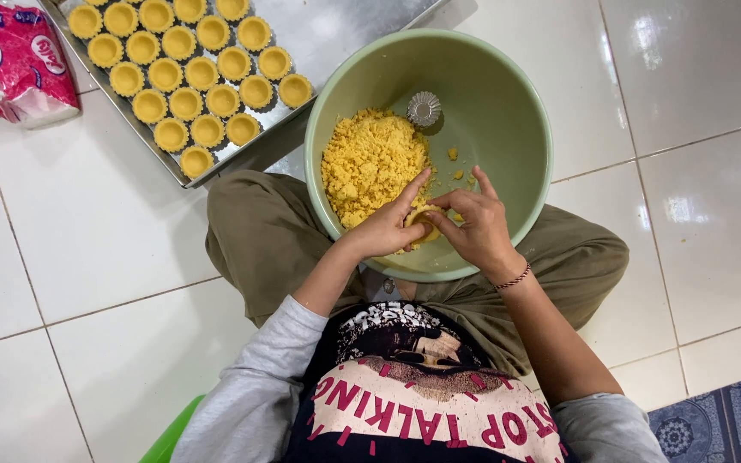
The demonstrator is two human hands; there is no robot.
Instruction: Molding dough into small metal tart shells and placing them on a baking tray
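A pale green bowl (pixel 508 94) rests on my lap and holds a heap of yellow crumbly dough (pixel 372 163). Both hands work inside its near edge. My left hand (pixel 385 225) and my right hand (pixel 476 227) together grip a small tart mould filled with yellow dough (pixel 424 218), thumbs pressing into it. An empty fluted metal mould (pixel 424 108) lies at the far side of the bowl. A few dough crumbs lie loose beside the heap.
A metal baking tray (pixel 336 34) lies on the white tiled floor at the upper left, with several rows of filled yellow tart shells (pixel 186 73). A pink and white plastic bag (pixel 19 60) sits at the far left. A blue patterned mat (pixel 731 420) shows at the lower right.
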